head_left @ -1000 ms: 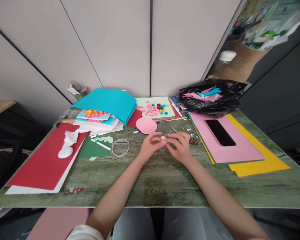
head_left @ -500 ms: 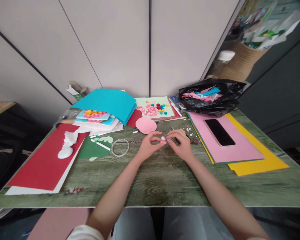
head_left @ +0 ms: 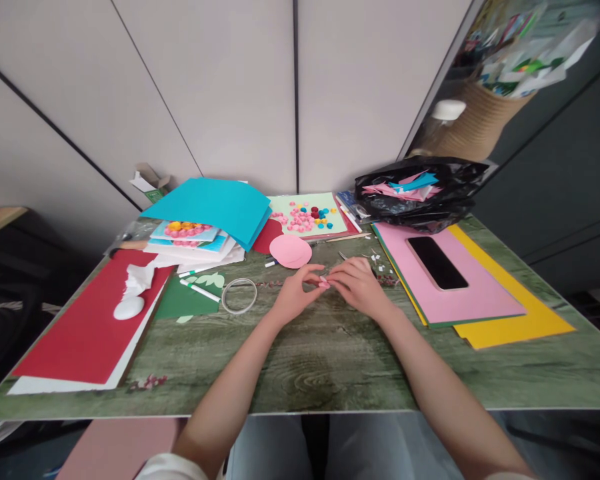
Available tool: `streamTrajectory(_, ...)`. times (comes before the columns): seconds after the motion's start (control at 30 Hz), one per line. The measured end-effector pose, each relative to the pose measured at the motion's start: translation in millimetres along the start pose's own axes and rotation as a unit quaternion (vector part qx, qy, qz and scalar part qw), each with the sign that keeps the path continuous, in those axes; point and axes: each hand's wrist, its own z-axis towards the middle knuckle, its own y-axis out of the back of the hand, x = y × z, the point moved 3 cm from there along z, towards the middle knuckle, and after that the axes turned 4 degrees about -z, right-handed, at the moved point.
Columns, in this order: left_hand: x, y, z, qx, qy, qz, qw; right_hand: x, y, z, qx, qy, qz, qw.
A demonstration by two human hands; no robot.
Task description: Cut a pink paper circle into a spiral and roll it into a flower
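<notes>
Above the middle of the table, my left hand (head_left: 294,293) pinches a small curled pink paper piece (head_left: 324,283) between thumb and forefinger. The fingertips of my right hand (head_left: 359,287) close on the same piece from the other side, partly covering it. Just behind my hands lie pink paper circles (head_left: 290,251), overlapping each other. A pale green sheet (head_left: 283,203) farther back carries many small pink, red, blue and yellow paper rolls (head_left: 303,219). Tiny white paper scraps (head_left: 375,257) are scattered behind my right hand.
At left lie a roll of tape (head_left: 239,297), a marker (head_left: 200,291), a red sheet (head_left: 75,333) and a stack under blue paper (head_left: 210,203). At right, a phone (head_left: 437,263) rests on pink paper (head_left: 485,303), with a black bag (head_left: 420,210) of scraps behind.
My right hand has moved in against the pink paper piece, its fingers now closer together and covering more of it. The left hand keeps its pinch. The view has shifted slightly.
</notes>
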Motion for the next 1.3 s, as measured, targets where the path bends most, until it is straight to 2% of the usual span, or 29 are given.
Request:
streamTrajectory(0.27, 2.8, -1.5, -0.1, 0.025, -0.019, 0.039, 0.999, -1.3, -2.9, 0.1, 0.028, 0.023, -0.033, 0.999)
streamTrajectory(0.63, 9.0, -3.6, 0.9, 0.034, -0.014, 0.071, 0.997, -1.0, -10.5, -0.3, 0.048, 0.034, -0.072, 0.996)
streamTrajectory(1.3, 11.6, -3.7, 1.1, 0.036, -0.013, 0.078, 0.996, 4.4, -13.7, 0.0, 0.078, 0.047, -0.127, 0.988)
